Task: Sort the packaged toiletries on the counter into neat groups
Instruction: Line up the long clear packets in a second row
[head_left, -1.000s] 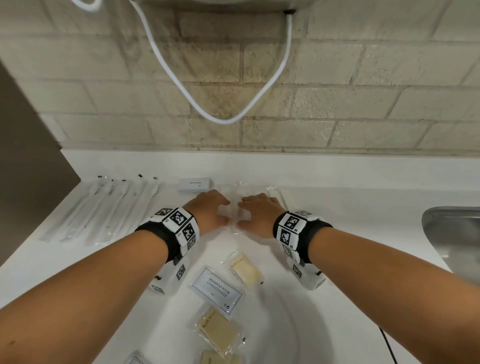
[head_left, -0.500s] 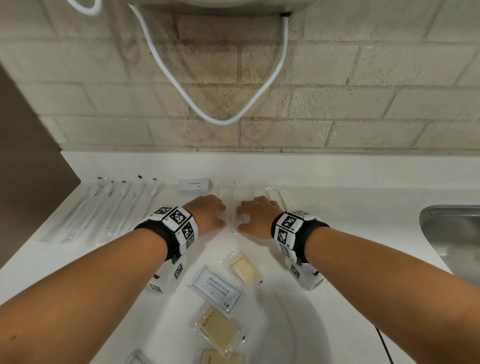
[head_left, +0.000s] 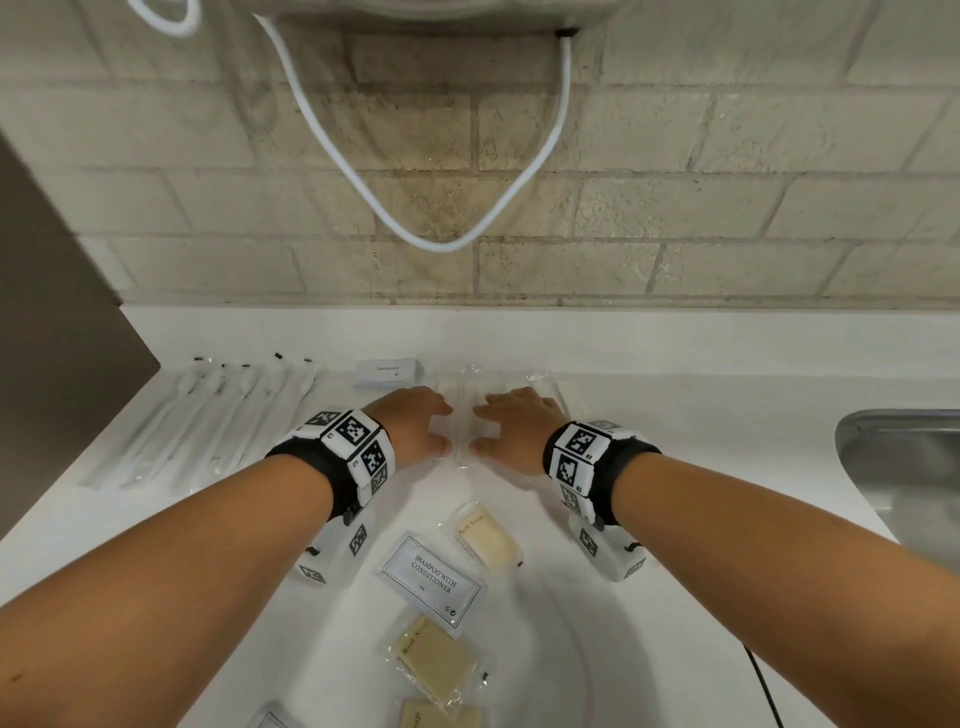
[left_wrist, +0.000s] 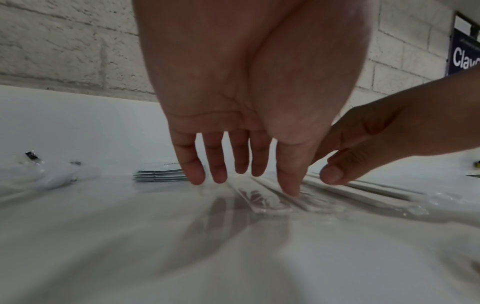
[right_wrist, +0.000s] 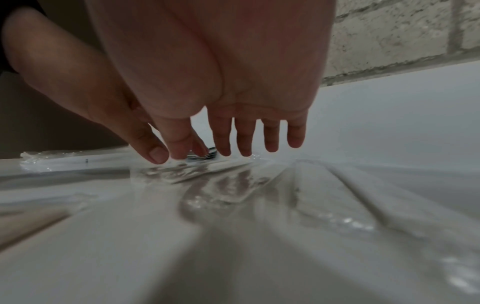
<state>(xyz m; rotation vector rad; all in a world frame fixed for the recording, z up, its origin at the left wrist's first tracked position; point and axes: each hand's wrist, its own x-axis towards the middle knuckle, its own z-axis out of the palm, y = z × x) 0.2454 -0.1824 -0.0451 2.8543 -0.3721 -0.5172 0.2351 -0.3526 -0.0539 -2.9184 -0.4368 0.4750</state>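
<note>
The long clear-wrapped white sticks (head_left: 464, 415) pointed away, between the flat, open left hand (head_left: 413, 427) and right hand (head_left: 511, 427) (both equally near, gripping nothing).

On the white counter (head_left: 675, 467): one white sachet printed "Shampoo with Conditioner" (head_left: 431, 584); three clear-wrapped pale yellow bath soap bars (head_left: 485, 538), the nearest cut off by the frame edge; one small stack of white toothpaste sachets (head_left: 387, 371); a row of roughly six clear-wrapped long white items with black tips (head_left: 208, 421), overlapping so an exact count is uncertain.

bare counter (head_left: 675, 457) right of hands, soap packets (head_left: 485, 538) crowding front
</note>
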